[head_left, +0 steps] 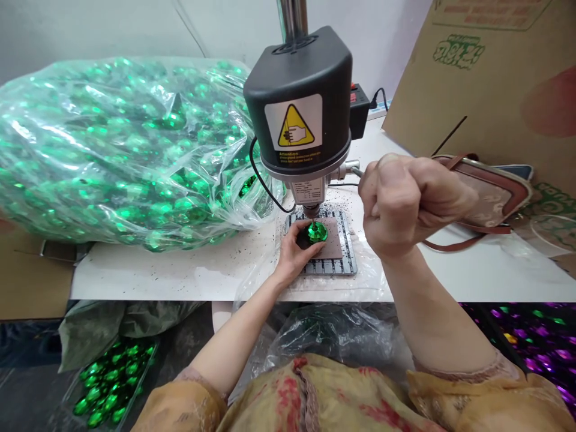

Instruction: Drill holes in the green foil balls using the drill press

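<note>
My left hand [297,247] holds a shiny green faceted piece [317,233] between thumb and fingers. The piece sits on a flat pinkish board [333,243] on the slotted metal base [351,264] of a small bench drill press [299,102]. Directly above it is the chuck [311,210], its lower tip close to or touching the piece; I cannot tell which. My right hand [400,195] is closed in a fist around the end of the press's feed lever [353,168], whose grip is hidden by the fingers.
A large clear bag [121,150] of green pieces fills the table's left. On the right are a handbag [490,192] and a cardboard box [504,78]. Below the table edge stand a tub of green pieces [108,384] and purple pieces [540,348]. Dark shavings surround the base.
</note>
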`<state>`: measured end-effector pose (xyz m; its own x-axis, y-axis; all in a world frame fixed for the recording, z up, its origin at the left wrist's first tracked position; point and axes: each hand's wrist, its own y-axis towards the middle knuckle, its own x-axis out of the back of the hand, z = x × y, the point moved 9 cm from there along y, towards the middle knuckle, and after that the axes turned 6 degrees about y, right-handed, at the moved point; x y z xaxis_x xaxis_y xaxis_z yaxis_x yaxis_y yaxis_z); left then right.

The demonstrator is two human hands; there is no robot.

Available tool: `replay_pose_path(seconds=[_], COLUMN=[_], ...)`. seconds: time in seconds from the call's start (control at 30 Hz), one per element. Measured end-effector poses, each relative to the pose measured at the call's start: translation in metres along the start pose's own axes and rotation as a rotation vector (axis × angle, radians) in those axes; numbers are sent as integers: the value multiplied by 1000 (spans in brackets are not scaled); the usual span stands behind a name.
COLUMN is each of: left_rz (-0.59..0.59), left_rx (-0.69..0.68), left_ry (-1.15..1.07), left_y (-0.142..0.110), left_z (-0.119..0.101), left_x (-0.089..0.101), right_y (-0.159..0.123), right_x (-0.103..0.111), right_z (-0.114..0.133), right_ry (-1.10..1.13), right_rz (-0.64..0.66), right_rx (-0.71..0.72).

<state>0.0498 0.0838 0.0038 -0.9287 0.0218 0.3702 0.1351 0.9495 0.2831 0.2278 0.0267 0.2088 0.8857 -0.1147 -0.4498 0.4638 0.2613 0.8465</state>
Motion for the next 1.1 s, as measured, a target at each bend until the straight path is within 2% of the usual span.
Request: replay_pose_path(seconds=[0.1, 0.23, 0.47, 0.63, 0.7, 1.0, 1.1], left_rz=[1, -5, -7, -1, -2, -7, -10], left_rx=[-23, -46, -77, -76, -74, -66, -71], left_ry=[-6, -2, -36, -51, -50, -55, -51], left_y=[0, -1, 0, 0, 0, 0, -1], left_z=[0, 0, 2, 1, 1, 1, 2], left_x=[0, 0, -1, -2, -2, -2, -2], right_y=[-1, -5, -15, -16, -16, -29, -30], right_x=[0, 3, 6, 4, 4, 9, 9], right_z=[-3, -11, -11, 8, 12, 10, 14], right_ry=[6, -106, -164, -45, 15, 34, -7], right_rz=[64, 131, 179, 177, 186, 231, 221], right_rx=[-49, -158, -85, 179, 239, 283, 256])
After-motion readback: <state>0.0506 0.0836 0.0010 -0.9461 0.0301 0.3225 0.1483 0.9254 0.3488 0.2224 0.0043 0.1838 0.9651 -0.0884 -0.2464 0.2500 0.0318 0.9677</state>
